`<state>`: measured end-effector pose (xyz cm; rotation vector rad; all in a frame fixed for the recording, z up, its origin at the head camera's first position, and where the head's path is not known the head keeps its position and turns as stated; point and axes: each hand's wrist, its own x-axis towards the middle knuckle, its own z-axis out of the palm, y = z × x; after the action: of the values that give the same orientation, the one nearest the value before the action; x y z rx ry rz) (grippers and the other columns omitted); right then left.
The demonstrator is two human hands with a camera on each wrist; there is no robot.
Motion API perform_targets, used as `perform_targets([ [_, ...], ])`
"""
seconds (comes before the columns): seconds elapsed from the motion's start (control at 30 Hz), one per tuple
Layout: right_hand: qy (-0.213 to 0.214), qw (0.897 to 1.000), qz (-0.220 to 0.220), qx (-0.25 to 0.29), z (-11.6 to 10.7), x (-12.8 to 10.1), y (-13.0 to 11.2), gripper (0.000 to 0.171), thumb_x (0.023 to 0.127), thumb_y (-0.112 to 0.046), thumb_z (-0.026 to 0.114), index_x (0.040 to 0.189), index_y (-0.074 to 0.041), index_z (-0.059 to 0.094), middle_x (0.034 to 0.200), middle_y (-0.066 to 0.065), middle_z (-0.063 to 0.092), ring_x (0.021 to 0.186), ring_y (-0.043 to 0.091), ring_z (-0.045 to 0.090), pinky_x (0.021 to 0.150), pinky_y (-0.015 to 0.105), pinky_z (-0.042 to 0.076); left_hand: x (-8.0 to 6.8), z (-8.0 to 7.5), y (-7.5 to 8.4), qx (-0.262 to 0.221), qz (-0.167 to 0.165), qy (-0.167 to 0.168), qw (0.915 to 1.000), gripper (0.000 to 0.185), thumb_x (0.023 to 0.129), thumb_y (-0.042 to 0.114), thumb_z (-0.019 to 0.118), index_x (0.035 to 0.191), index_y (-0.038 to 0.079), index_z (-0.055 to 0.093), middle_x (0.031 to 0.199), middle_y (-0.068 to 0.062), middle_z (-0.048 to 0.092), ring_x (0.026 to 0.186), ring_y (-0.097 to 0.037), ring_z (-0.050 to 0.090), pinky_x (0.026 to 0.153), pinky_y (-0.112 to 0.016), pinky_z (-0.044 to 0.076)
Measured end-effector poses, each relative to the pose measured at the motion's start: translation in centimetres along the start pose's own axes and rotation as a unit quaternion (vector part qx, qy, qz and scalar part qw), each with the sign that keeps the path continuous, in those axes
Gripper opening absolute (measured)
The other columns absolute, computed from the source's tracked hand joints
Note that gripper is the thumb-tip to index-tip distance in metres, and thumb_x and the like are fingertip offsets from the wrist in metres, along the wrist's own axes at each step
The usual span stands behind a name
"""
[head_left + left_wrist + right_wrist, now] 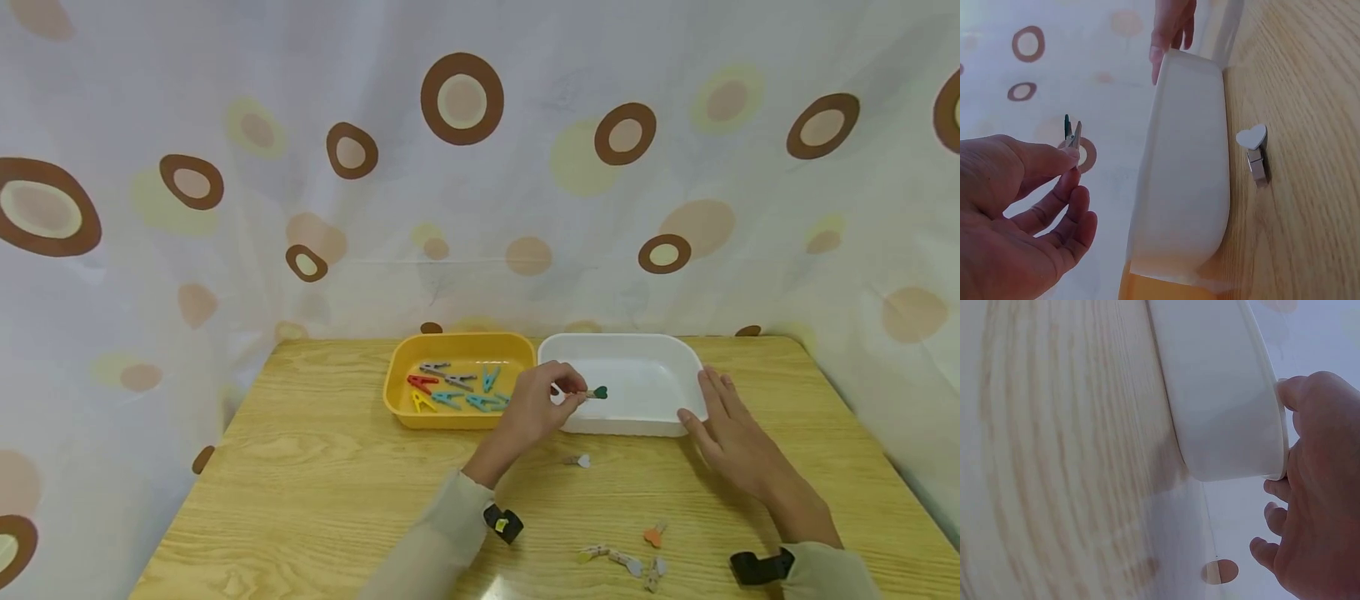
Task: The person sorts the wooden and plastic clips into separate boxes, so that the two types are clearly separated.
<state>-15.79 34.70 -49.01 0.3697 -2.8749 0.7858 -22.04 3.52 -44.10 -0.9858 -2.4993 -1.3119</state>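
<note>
Pinching green-heart clothespin (596, 393) in left hand (538, 402), thumb to fingertip, over left half of white tray (648, 379). Pointing heart end right, with long axis pretty much left-to-right. Resting right hand (738, 442) on tray's right rim, with fingers straightish, thumb spread.

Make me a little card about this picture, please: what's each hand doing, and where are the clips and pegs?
Left hand: pinches a green-heart peg above the white tray
Right hand: touches the white tray's rim
Yellow tray: holds plastic clips in red, yellow, blue and grey
Table: has both trays side by side, plus loose wooden pegs, including a white-heart peg and an orange one
Backdrop: spotted cloth
</note>
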Motion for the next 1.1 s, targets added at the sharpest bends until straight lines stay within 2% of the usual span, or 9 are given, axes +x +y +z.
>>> perform_targets([
  [0.23, -0.003, 1.0, 0.005, 0.001, 0.1, 0.0, 0.1, 0.078, 0.111, -0.036, 0.042, 0.163, 0.002, -0.002, 0.17, 0.024, -0.002, 0.155, 0.042, -0.009, 0.118, 0.069, 0.004, 1.7, -0.1, -1.0, 0.04, -0.007, -0.013, 0.9991, 0.003, 0.096, 0.01, 0.074, 0.096, 0.007, 0.073, 0.093, -0.001, 0.07, 0.088, -0.016, 0.066, 0.079, -0.02, 0.053],
  [0.43, -0.007, 1.0, 0.011, 0.002, 0.0, 0.1, -0.1, 0.078, 0.111, -0.037, 0.042, 0.162, 0.002, -0.002, 0.169, 0.025, -0.001, 0.155, 0.043, -0.008, 0.118, 0.069, 0.006, 2.8, 0.2, -1.9, 0.045, -0.019, -0.023, 0.9985, 0.004, 0.097, 0.009, 0.073, 0.097, 0.005, 0.073, 0.093, -0.002, 0.069, 0.089, -0.018, 0.065, 0.079, -0.019, 0.05],
  [0.6, -0.007, 1.0, 0.015, 0.001, 0.0, 0.0, 0.0, 0.078, 0.111, -0.037, 0.042, 0.163, 0.002, -0.002, 0.169, 0.025, -0.001, 0.155, 0.043, -0.008, 0.118, 0.069, 0.006, 3.7, 0.5, -2.5, 0.068, -0.019, -0.026, 0.9972, 0.004, 0.097, 0.01, 0.072, 0.096, 0.006, 0.072, 0.093, -0.002, 0.07, 0.087, -0.016, 0.065, 0.079, -0.015, 0.049],
  [1.1, -0.008, 1.0, 0.02, -0.005, 0.3, 0.0, 0.3, 0.078, 0.111, -0.038, 0.041, 0.163, 0.0, -0.003, 0.17, 0.024, 0.0, 0.155, 0.042, -0.007, 0.118, 0.069, 0.006, 5.0, 1.4, -4.1, 0.078, -0.038, -0.025, 0.9959, 0.004, 0.097, 0.01, 0.073, 0.094, 0.008, 0.072, 0.094, -0.002, 0.071, 0.086, -0.014, 0.062, 0.079, -0.016, 0.049],
])
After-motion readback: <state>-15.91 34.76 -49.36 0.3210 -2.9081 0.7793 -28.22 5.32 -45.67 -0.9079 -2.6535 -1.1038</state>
